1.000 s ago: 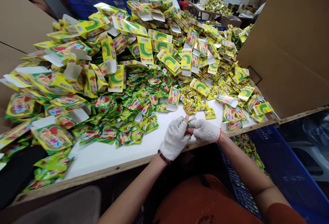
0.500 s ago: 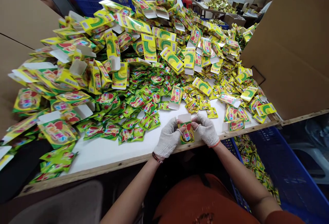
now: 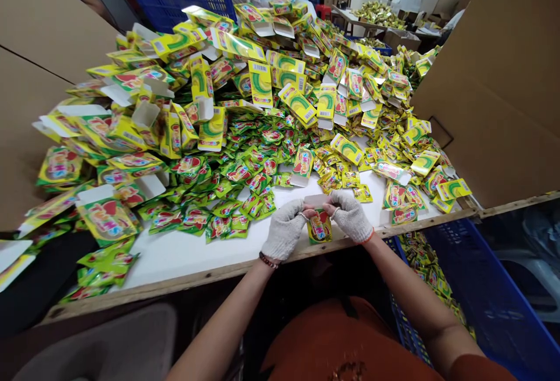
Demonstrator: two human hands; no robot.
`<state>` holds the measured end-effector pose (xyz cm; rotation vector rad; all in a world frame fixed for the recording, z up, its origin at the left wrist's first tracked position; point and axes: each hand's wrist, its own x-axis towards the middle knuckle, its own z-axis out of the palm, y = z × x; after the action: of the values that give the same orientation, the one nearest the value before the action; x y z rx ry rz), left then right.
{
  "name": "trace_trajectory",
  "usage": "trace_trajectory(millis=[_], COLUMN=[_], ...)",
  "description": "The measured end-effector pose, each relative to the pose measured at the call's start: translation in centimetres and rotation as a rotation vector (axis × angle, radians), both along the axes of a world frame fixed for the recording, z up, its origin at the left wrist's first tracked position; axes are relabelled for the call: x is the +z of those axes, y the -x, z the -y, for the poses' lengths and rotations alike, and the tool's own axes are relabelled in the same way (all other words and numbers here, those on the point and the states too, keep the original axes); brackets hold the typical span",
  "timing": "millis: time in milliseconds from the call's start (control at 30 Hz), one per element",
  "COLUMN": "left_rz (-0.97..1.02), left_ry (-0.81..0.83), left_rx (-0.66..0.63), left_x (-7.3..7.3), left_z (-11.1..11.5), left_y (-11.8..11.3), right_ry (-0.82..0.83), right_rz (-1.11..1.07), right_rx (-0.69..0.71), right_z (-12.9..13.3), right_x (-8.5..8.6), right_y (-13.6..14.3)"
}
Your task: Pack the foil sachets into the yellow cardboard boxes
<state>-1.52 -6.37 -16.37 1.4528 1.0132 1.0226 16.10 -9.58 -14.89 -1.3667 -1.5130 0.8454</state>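
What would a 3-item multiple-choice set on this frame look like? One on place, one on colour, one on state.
1. Where is the small box that both hands hold?
A. Over the near table edge
B. Inside the blue crate on the right
C. On top of the far pile

2. What colour are the gloves?
A. Black
B. White
C. Orange

3. How is the top flap of the held box?
A. Taped shut
C. Torn off
B. Open, standing up

Answers: 1 A, the left hand and right hand pinch it just above the wooden edge. 2 B, both knit gloves are white. 3 B, the white flap sticks up between the fingers.
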Motion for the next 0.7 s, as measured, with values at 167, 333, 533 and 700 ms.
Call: trace_trajectory(millis=[167, 333, 533, 700], left_rz=[0.177, 0.020, 0.017, -0.115], left_ry=[0.088, -0.063, -0.090, -0.292], left_rx=[0.042, 0.012, 0.025, 0.098], left_x=[-0.2, 0.4, 0.7, -0.5], left_z=[-0.1, 0.4, -0.9, -0.2], left_y=[-0.3, 0.2, 0.0, -0.2], right_ry=[0.002, -0.072, -0.116, -0.179], right_rz=[-0.097, 0.125, 0.140, 0.197], right_rx=[0.035, 0.110, 0.025, 0.055], right_z=[-0.9, -0.5, -1.5, -2.0], right_x=[0.1, 0.9, 0.4, -1.9], right_y=[0.2, 0.1, 0.7, 1.3])
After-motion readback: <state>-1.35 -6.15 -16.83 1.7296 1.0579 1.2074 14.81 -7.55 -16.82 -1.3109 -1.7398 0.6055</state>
